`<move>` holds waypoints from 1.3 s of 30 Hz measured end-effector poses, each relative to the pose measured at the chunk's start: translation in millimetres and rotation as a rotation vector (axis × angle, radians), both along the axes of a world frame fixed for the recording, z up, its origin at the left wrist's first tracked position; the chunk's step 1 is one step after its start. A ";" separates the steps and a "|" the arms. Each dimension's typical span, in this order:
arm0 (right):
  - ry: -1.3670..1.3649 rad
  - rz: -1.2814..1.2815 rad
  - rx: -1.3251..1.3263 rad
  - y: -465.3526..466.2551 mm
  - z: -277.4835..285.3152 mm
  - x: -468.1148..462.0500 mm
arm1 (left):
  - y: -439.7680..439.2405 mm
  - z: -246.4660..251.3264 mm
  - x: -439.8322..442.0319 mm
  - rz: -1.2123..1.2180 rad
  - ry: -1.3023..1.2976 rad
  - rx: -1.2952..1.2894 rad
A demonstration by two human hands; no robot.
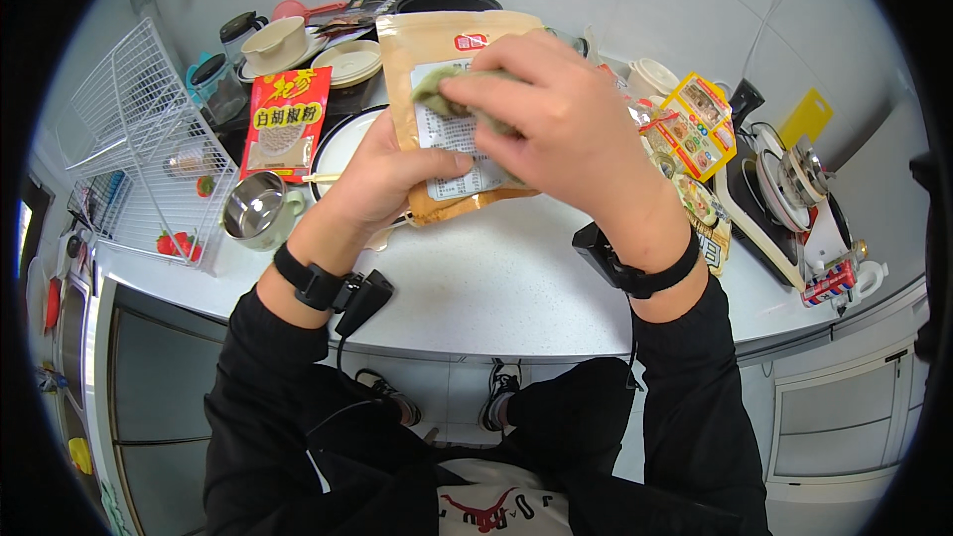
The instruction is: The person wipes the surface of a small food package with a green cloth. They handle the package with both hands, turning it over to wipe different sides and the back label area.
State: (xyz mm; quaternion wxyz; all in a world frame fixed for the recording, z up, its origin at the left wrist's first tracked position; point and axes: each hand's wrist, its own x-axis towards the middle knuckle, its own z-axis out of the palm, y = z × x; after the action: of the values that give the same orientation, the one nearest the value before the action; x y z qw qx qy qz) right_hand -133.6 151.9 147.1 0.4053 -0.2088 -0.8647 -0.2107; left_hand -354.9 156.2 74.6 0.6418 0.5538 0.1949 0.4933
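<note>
My left hand (380, 171) grips a brown resealable pouch (402, 52) by its lower left side, thumb on the printed label. The pouch is held up over the worktop, its zip edge at the top. My right hand (551, 112) pinches a crumpled green cloth (439, 91) against the pouch's labelled face; the right fingers hide part of the label. Behind and below the pouch lies a white dish with a dark rim (339, 149), partly hidden. A red seasoning packet (287, 123) stands left of the pouch, with a steel-lined cup (260, 208) in front of it.
A white wire rack (141, 141) with strawberries (179, 244) stands at the left. Cream bowls (275, 45), lids and jars crowd the back left. At the right are a yellow packet (696, 126), stacked dishes (782, 186) and a yellow board (806, 117). The white worktop's front edge (484, 350) curves before me.
</note>
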 end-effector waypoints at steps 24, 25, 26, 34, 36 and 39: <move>0.080 -0.128 0.020 -0.5 5.1 4.9 | -5.9 -0.3 1.6 -0.025 0.149 -0.041; 0.068 -0.087 0.015 -2.9 5.0 2.4 | -5.0 -1.2 1.3 -0.021 0.167 -0.034; 0.060 -0.051 0.009 -5.2 4.3 -1.0 | -4.3 -2.3 1.4 -0.016 0.185 -0.027; 0.012 -0.069 0.064 -12.1 1.5 -9.2 | -3.8 -0.8 0.0 -0.015 0.166 -0.016; 0.034 -0.105 0.031 -10.4 5.5 -1.8 | -6.2 0.7 -0.4 -0.010 0.131 -0.048; 0.047 -0.119 0.004 -2.1 16.1 14.0 | -5.5 3.0 -0.6 -0.014 0.063 -0.056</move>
State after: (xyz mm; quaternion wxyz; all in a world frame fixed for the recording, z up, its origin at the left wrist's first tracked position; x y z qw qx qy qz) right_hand -119.6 149.8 163.2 0.4125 -0.2639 -0.8407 -0.2311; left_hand -355.5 150.7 77.6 0.6540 0.5522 0.2248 0.4655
